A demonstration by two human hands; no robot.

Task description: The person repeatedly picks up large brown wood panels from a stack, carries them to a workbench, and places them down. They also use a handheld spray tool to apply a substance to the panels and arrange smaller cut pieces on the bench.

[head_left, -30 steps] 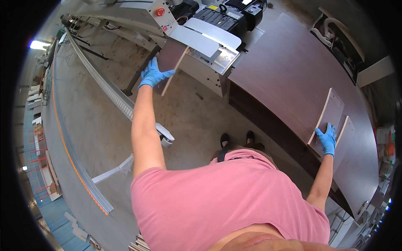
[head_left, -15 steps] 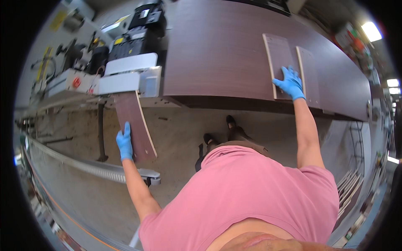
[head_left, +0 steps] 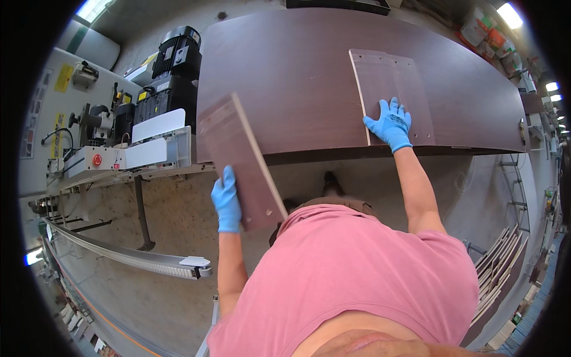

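Observation:
My left hand (head_left: pixel 226 202), in a blue glove, grips the left edge of a brown wood-grain panel (head_left: pixel 244 160) with a pale long edge. The panel is held slanted, its far end over the left end of a large brown board (head_left: pixel 285 77). At the right, my gloved right hand (head_left: pixel 391 122) lies with fingers spread on a second brown panel (head_left: pixel 372 77). Another panel (head_left: pixel 410 80) lies flush against that one on its right side. Both rest flat on the large board, with small holes near their ends.
To the left stands a machine with black motors (head_left: pixel 172 59), white guard plates (head_left: pixel 156 122) and a red button (head_left: pixel 97 159). A rail (head_left: pixel 137 256) with a ribbed side stretches low at the left. Several panels (head_left: pixel 496 273) lean stacked at the lower right.
The left panel has come away from the machine, moving right to overlap the large board. My right hand has shifted left, and the gap between the two panels there has closed.

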